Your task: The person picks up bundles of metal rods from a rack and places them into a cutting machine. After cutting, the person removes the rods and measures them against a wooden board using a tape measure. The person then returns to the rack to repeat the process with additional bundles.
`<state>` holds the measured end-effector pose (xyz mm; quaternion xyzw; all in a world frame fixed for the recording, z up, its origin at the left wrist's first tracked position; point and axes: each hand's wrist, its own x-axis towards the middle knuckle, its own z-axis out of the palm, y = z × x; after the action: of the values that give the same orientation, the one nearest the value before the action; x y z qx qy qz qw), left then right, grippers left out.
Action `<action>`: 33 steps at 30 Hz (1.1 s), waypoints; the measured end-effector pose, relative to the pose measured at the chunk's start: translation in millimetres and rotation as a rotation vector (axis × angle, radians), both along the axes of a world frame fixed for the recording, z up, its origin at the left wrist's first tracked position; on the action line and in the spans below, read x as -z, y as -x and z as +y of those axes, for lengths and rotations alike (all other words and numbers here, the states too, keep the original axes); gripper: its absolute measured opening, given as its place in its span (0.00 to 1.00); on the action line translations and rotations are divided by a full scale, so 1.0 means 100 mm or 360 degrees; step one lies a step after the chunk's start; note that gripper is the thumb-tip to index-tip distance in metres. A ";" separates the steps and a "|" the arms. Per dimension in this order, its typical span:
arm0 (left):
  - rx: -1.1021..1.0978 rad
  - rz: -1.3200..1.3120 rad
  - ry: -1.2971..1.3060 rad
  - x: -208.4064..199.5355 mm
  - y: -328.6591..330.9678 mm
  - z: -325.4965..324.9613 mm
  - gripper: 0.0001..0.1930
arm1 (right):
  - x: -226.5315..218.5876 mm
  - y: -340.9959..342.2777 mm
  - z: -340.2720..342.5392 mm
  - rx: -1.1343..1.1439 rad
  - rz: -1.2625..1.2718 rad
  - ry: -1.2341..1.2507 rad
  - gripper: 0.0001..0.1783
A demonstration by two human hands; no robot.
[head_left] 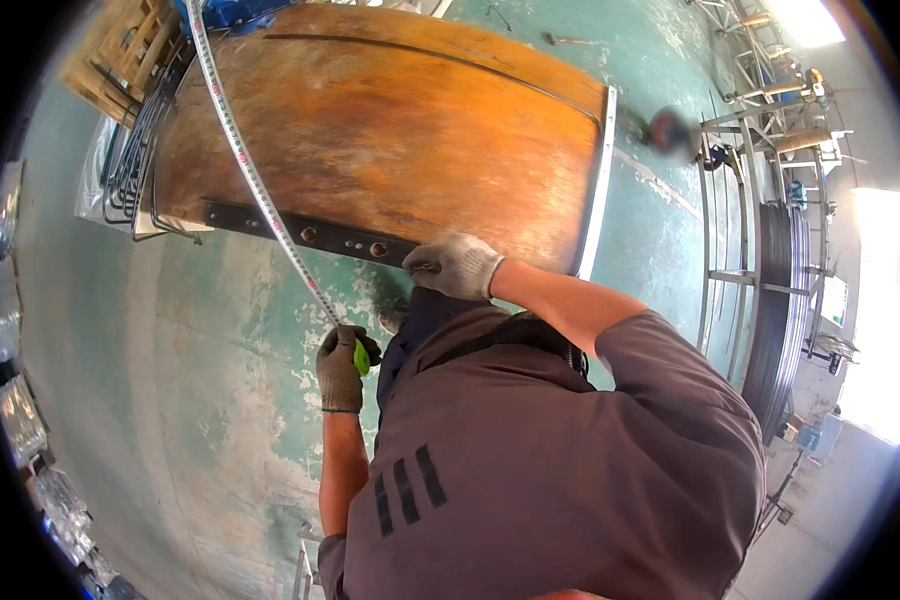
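My left hand (346, 365), in a grey knitted glove, is closed around a bright green tape measure (362, 357). The tape's white blade (240, 150) runs out long from it, rising away to the far left across the wooden tabletop (400, 130). A dark flat metal bar (342, 242) with round holes lies along the tabletop's near edge. At the bar's right end is my right hand (455, 266), also gloved, its fingers curled over the bar's end; the fingertips are partly hidden. The blade passes over the bar left of its larger holes.
Bent black rods (135, 165) stand at the table's left side, below a wooden pallet (120, 50). A pale metal strip (602, 180) edges the table's right end. Farther right is a metal rack (735, 215) with long dark stock (782, 300). A hammer (568, 40) lies on the green floor.
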<state>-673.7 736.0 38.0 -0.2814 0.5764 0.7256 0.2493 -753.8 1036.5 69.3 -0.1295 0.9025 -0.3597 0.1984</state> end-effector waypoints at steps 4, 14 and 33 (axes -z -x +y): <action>-0.0073 0.0048 0.0145 -0.10 -0.30 0.53 0.19 | 0.31 -0.13 0.83 -0.0135 0.0249 -0.0110 0.13; -0.0465 -0.0257 0.0216 0.03 -1.48 2.23 0.20 | 0.48 -0.22 3.77 -0.0717 0.0557 -0.0490 0.28; -0.0850 -0.0180 0.0104 -0.08 -2.71 4.25 0.21 | 0.99 -0.19 4.49 -0.1046 0.0941 -0.0753 0.10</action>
<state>-402.9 1161.0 45.9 -0.4713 0.4902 0.7297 0.0717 -734.4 1485.2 -29.9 -0.4549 0.8884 -0.0115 0.0608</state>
